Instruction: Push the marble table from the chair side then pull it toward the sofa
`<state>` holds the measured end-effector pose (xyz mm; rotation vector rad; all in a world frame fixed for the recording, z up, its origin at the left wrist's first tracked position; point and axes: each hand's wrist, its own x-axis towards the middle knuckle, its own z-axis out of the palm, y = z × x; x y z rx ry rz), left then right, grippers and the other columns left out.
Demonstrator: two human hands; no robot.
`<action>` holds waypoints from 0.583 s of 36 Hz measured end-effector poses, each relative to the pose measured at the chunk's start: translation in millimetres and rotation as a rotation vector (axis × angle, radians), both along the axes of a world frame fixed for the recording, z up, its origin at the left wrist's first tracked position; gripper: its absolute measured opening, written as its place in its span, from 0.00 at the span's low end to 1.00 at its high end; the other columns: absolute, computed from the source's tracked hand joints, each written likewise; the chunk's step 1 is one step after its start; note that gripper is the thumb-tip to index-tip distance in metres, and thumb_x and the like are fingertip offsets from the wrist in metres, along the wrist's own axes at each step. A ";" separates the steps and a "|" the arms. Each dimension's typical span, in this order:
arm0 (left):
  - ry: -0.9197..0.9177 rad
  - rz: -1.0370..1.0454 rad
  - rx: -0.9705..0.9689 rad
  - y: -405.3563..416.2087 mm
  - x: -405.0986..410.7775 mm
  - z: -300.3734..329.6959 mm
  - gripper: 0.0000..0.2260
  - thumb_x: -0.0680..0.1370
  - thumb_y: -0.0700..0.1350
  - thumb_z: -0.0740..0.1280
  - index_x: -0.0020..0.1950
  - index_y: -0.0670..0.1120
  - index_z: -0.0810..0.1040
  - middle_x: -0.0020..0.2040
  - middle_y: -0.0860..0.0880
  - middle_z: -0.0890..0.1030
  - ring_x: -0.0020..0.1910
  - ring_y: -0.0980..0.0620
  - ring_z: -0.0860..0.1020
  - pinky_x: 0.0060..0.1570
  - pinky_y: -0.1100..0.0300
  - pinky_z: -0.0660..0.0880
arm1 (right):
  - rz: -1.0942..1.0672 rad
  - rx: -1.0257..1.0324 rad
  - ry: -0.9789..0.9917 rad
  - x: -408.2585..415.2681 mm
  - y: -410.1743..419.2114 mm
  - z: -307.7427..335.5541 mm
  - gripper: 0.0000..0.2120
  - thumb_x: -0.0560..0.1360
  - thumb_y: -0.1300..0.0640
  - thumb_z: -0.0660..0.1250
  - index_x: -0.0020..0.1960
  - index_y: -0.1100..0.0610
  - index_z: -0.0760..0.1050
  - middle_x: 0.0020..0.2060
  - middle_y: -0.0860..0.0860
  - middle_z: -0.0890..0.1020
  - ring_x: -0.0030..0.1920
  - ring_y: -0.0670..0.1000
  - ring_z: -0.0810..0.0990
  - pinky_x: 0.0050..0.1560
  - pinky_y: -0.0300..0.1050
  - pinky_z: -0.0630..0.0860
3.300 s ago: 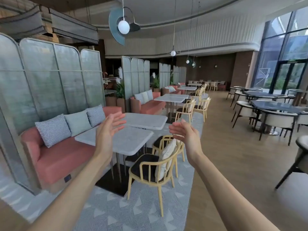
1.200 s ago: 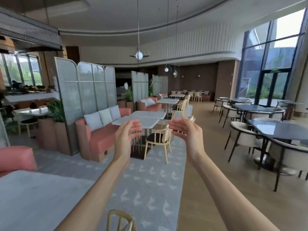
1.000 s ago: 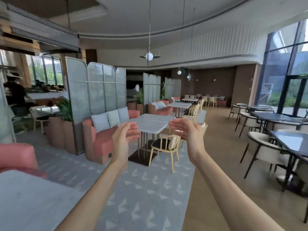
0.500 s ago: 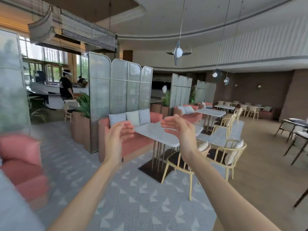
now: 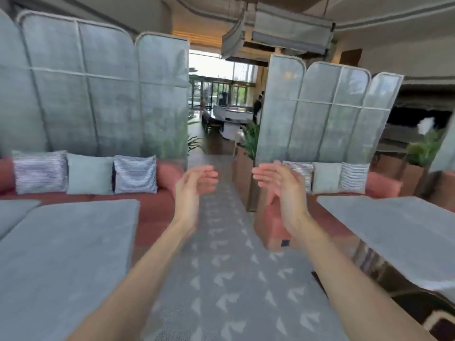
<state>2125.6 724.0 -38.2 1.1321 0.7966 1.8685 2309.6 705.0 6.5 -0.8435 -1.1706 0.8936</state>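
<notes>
Marble table [image 5: 66, 257] lies apart from left hand [image 5: 190, 190].

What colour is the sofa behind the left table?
Salmon pink sofa, clearest in the head view.

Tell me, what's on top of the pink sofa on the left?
Three cushions sit on the pink sofa: a striped cushion, a plain pale cushion and another striped one. The grey marble table covers the seat's front, so anything there is hidden.
</notes>
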 end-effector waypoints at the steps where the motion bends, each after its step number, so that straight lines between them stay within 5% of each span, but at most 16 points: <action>1: -0.001 0.064 -0.010 8.3 -5.1 -7.2 0.12 0.81 0.36 0.59 0.48 0.42 0.82 0.43 0.47 0.85 0.40 0.52 0.83 0.44 0.58 0.78 | 0.063 -0.020 0.005 -4.0 20.5 -5.3 0.16 0.83 0.57 0.58 0.45 0.61 0.82 0.46 0.62 0.86 0.47 0.59 0.85 0.51 0.48 0.80; 8: -0.043 0.497 -0.143 24.2 -26.1 -25.8 0.13 0.78 0.46 0.61 0.51 0.40 0.81 0.48 0.41 0.84 0.47 0.44 0.81 0.55 0.45 0.76 | 0.488 -0.150 0.029 -49.3 126.4 -23.1 0.16 0.83 0.58 0.58 0.50 0.68 0.79 0.52 0.68 0.82 0.44 0.58 0.83 0.46 0.44 0.79; 10: -0.060 0.605 -0.158 25.8 -31.7 -28.4 0.13 0.76 0.47 0.64 0.51 0.40 0.82 0.47 0.40 0.83 0.45 0.45 0.81 0.51 0.48 0.78 | 0.590 -0.169 0.027 -66.7 148.9 -25.2 0.18 0.83 0.57 0.58 0.57 0.72 0.77 0.52 0.68 0.82 0.45 0.57 0.83 0.45 0.43 0.79; 15: -0.106 0.863 -0.201 28.9 -55.8 -38.8 0.12 0.81 0.40 0.59 0.46 0.42 0.82 0.42 0.43 0.84 0.44 0.44 0.81 0.47 0.51 0.78 | 0.803 -0.199 0.014 -112.7 178.6 -37.1 0.15 0.83 0.58 0.58 0.45 0.62 0.79 0.44 0.62 0.84 0.44 0.58 0.83 0.47 0.46 0.78; 18: -0.107 1.004 -0.191 32.9 -71.9 -54.5 0.13 0.81 0.39 0.59 0.45 0.43 0.83 0.39 0.46 0.85 0.41 0.48 0.82 0.46 0.53 0.79 | 0.943 -0.202 -0.033 -145.6 198.3 -54.8 0.15 0.83 0.57 0.58 0.48 0.64 0.80 0.49 0.67 0.84 0.50 0.62 0.83 0.49 0.49 0.79; 21: -0.112 1.125 -0.197 36.5 -87.6 -78.9 0.14 0.82 0.40 0.58 0.46 0.44 0.83 0.41 0.47 0.85 0.43 0.48 0.82 0.48 0.51 0.80 | 1.041 -0.194 -0.102 -177.8 220.1 -81.0 0.15 0.83 0.56 0.59 0.48 0.64 0.80 0.44 0.61 0.86 0.46 0.58 0.85 0.50 0.50 0.79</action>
